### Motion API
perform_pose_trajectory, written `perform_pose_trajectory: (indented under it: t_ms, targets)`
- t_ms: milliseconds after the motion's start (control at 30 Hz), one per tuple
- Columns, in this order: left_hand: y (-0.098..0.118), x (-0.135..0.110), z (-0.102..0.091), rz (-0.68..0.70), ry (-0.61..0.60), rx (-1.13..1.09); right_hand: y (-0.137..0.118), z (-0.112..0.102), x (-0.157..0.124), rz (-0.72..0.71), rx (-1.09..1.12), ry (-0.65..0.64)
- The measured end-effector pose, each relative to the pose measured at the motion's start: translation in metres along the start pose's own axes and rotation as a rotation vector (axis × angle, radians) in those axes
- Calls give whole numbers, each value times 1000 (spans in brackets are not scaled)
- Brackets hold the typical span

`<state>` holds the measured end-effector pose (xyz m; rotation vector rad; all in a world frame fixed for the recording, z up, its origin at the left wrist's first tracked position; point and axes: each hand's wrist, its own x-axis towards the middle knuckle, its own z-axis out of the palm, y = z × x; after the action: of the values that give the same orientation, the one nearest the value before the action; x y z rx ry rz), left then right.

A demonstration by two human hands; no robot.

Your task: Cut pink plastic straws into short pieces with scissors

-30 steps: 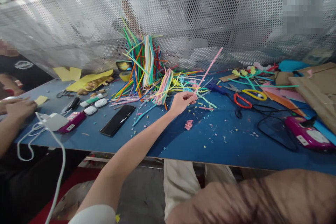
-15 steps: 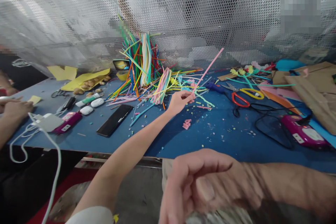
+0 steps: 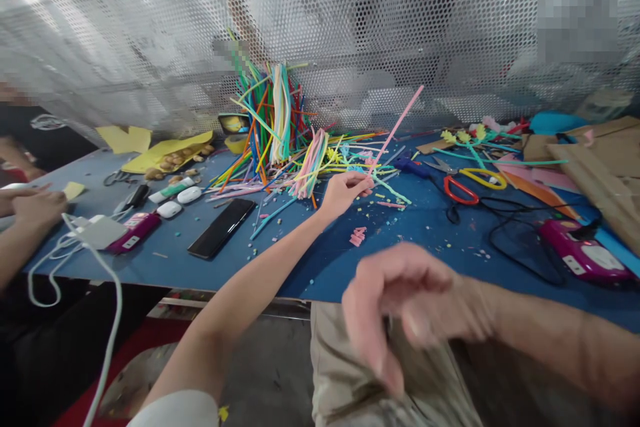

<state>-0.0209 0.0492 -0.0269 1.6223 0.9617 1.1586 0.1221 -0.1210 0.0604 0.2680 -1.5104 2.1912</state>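
Note:
My left hand reaches over the blue table and pinches the lower end of a pink pipe cleaner, which slants up to the right. Just below that hand lies a small pile of short pink pipe cleaner pieces. A bundle of pastel pipe cleaners is close to its left. Nearer the camera, my right hand hangs over the table's front edge and my lap, slightly blurred. Its fingers curve with a gap to the thumb, and nothing shows between them.
Many coloured pipe cleaners stand against the perforated metal screen. A black phone lies left; red-handled scissors, a blue glue gun and a purple power strip with cables lie right. Another person's hands rest at far left.
My right hand has moved up and away from the camera, toward the table edge, and its fingers have parted more. My left hand keeps the pink pipe cleaner nearly still.

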Motion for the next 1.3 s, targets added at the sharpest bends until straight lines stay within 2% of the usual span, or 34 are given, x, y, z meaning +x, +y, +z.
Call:
perform_pose_trajectory:
  t_ms: [100,233,300,367,467,600,733,867,1133,1300]
  targets:
    - [7,-2,2,-26,11,-37,-13,-41,-11,-215,-294,355]
    - [11,-2,3,-59,6,-121,-23,-107,-22,-426,-713,883]
    - [10,-2,3,-71,-3,-152,-20,-135,-27,-475,-843,1107]
    - [9,-1,3,-64,-12,-148,-15,-157,-33,-441,-910,1221]
    - [8,-2,2,-31,-47,-97,-10,-172,-41,-270,-998,1214]
    - [10,-5,3,-22,-117,9,-9,-171,-45,-121,-1173,1081]
    - [13,-8,5,-49,-197,13,-8,-166,-47,-90,-1215,1026]
    - [10,-8,7,-91,-255,5,-5,-166,-50,-39,-1212,1029]
    - [6,-7,7,-246,-300,-192,-1,-169,-53,-35,-1259,1044]
    - [12,-8,5,-212,-322,-172,-1,-171,-54,-54,-1258,1071]
